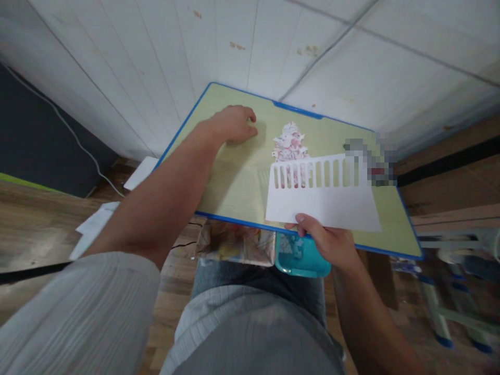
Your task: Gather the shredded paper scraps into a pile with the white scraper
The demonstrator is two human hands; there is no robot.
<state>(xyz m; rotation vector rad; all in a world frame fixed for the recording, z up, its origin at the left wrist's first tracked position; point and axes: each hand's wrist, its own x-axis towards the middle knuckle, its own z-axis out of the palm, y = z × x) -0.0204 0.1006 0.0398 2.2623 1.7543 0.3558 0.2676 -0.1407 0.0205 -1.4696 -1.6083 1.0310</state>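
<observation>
My right hand [332, 239] grips the near edge of a white sheet [324, 205], thumb on top. A row of long slots runs along the sheet's far edge, and the sheet is held over the right half of the table. Just beyond it lies a heap of small white and reddish paper scraps [289, 141], partly seen through the slots. My left hand [236, 124] is over the left part of the table, its fingers curved with thumb and forefinger apart and nothing visible between them.
The small yellow-green table [234, 182] has a blue rim and stands by a white panelled wall [219, 47]. Below its near edge are a turquoise tub [302, 268] with light scraps and a patterned box [238, 255]. White papers [96, 221] lie at the left.
</observation>
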